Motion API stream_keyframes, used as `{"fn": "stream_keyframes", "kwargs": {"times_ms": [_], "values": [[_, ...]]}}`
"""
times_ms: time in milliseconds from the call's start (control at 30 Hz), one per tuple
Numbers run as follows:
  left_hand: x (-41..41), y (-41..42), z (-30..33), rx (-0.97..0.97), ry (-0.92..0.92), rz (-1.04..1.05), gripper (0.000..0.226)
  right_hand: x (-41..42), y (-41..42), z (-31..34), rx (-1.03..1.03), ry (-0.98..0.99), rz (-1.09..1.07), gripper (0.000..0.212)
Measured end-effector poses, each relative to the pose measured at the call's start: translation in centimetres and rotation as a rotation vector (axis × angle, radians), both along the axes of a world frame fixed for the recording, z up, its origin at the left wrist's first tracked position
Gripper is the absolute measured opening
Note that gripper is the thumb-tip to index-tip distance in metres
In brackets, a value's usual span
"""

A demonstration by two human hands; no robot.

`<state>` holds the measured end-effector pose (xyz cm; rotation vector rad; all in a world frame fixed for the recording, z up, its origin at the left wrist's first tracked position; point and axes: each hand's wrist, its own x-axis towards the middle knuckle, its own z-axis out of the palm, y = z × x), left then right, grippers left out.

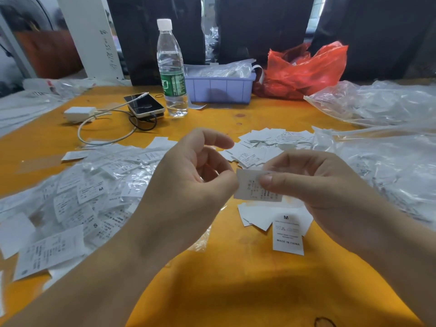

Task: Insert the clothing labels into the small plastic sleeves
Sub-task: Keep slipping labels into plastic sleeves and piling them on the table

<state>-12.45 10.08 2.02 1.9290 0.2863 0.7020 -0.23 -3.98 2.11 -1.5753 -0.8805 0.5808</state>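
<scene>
The right hand [306, 182] pinches a small white printed label [253, 187] above the orange desk [236, 279], the left hand [188, 178] curled beside it, with sleeved labels [94, 192] piled left and loose white labels [266, 145] apparently left to do

Two bare forearms, left grip [188, 175] and right grip [313, 182] without gloves, rings or sleeves.

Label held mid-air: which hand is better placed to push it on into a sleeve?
Probably the right hand. Its thumb and fingers already pinch the label at its right end. The left hand only meets the label's left edge with curled fingers; whether it holds a clear sleeve there cannot be told.
</scene>
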Motion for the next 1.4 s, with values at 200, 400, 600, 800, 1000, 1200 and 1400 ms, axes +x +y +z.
{"fn": "stream_keyframes", "kwargs": {"times_ms": [200,400,600,800,1000,1200,1400], "values": [[0.18,-0.37,-0.22,0.037,0.008,0.006,0.03,-0.07,-0.03,-0.27,-0.017,-0.044,0.017,0.023],[0.1,-0.45,-0.05,0.056,0.014,0.01,0.03,-0.38,-0.12,-0.12,0.007,-0.094,0.01,0.019],[0.12,-0.5,-0.27,0.049,0.019,-0.008,0.031,-0.2,0.01,-0.55,-0.002,-0.09,-0.007,0.018],[0.19,-0.62,-0.58,0.053,0.018,-0.035,0.03,-0.23,0.05,-0.81,0.008,-0.094,-0.011,0.022],[0.29,-0.6,-0.55,0.033,0.014,-0.057,0.03,-0.25,0.05,-0.51,0.026,-0.116,-0.033,0.016],[0.28,-0.72,-0.61,0.028,0.009,-0.079,0.033,-0.21,-0.07,-0.53,0.036,-0.112,-0.032,0.016],[0.14,-0.72,-0.63,0.031,0.008,-0.103,0.034,-0.16,-0.02,-0.51,0.025,-0.114,-0.048,0.014]]}}
